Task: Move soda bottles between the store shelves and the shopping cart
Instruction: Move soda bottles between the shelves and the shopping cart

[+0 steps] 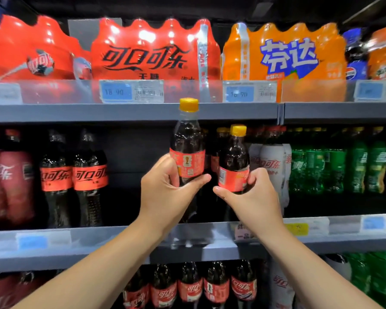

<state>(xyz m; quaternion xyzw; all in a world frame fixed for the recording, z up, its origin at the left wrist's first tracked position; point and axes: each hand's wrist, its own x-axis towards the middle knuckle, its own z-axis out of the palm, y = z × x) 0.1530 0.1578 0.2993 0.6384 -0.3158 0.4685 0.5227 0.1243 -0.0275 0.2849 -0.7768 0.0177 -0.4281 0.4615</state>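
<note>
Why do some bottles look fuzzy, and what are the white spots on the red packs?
In the head view, the left bottles are smeared, probably by camera motion; the spots on the red pack are glare; the raised bottle looks sharper.

I see two small cola bottles, each dark with a red label and a yellow cap, both upright. My left hand grips the left bottle at its label. My right hand holds the right bottle just beside it, slightly lower.
</note>
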